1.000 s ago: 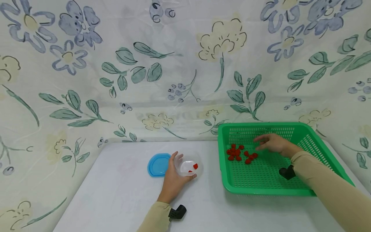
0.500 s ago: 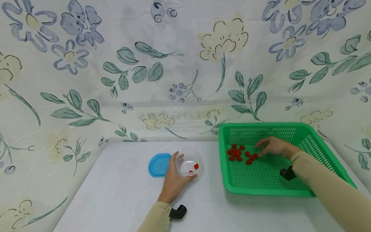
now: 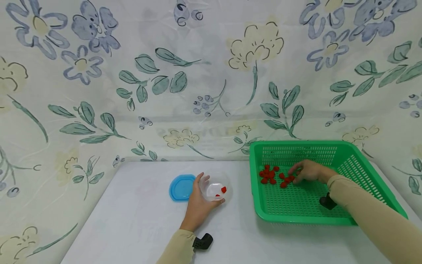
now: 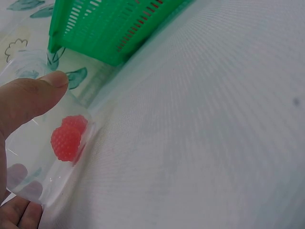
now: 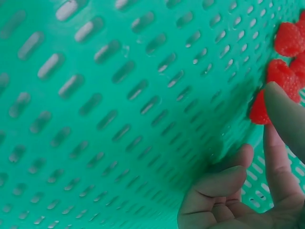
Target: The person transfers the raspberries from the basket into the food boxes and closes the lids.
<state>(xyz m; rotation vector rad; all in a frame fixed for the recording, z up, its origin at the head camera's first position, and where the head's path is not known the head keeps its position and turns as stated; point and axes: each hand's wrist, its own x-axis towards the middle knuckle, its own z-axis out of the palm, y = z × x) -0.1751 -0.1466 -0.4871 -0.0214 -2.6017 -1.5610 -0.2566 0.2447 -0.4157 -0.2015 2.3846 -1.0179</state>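
Note:
My left hand (image 3: 199, 207) grips a clear plastic tub (image 3: 211, 188) standing on the table, thumb on the near side and fingers round the far side. Two raspberries (image 4: 66, 143) lie in it, plain in the left wrist view. Inside the green basket (image 3: 303, 218), my right hand (image 3: 311, 171) has thumb and forefinger on either side of a red raspberry (image 5: 259, 109), pinching it at the edge of a small cluster. The other fingers of that hand curl loosely. More raspberries (image 3: 268, 174) sit in a group by the basket's left wall.
A blue lid (image 3: 182, 188) lies flat on the white table (image 3: 132, 212), left of the tub. Flower-printed cloth (image 3: 211, 91) hangs behind the table. The basket has raised, slotted walls and takes up the right side.
My right hand has come down onto the nearer raspberry cluster, and its thumb and forefinger have closed on one berry. The left hand stays on the tub.

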